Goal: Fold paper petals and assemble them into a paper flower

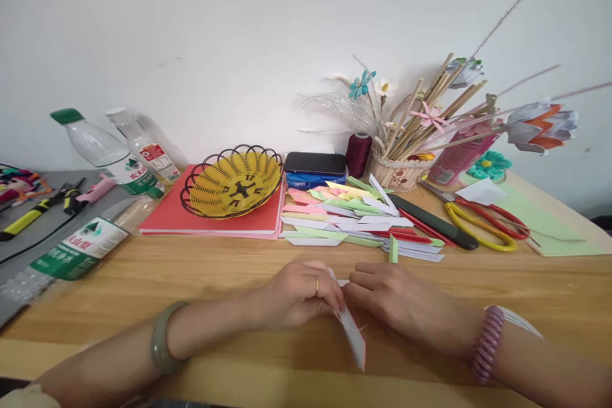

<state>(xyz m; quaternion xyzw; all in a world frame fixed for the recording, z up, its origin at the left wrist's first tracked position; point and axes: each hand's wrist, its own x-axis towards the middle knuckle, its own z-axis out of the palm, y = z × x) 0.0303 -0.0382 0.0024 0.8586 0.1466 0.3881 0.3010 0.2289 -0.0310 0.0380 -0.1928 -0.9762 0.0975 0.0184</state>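
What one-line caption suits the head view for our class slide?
Both hands, left hand and right hand, pinch a folded paper strip on a wooden table before a pile of strips.

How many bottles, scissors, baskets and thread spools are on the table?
Plastic bottles: 3 (green cap bottle, white cap bottle, lying bottle)
Scissors: 2 (yellow scissors, red scissors)
Yellow basket: 1
Dark red thread spool: 1
Total: 7
Both hands, left hand and right hand, pinch a folded paper strip.
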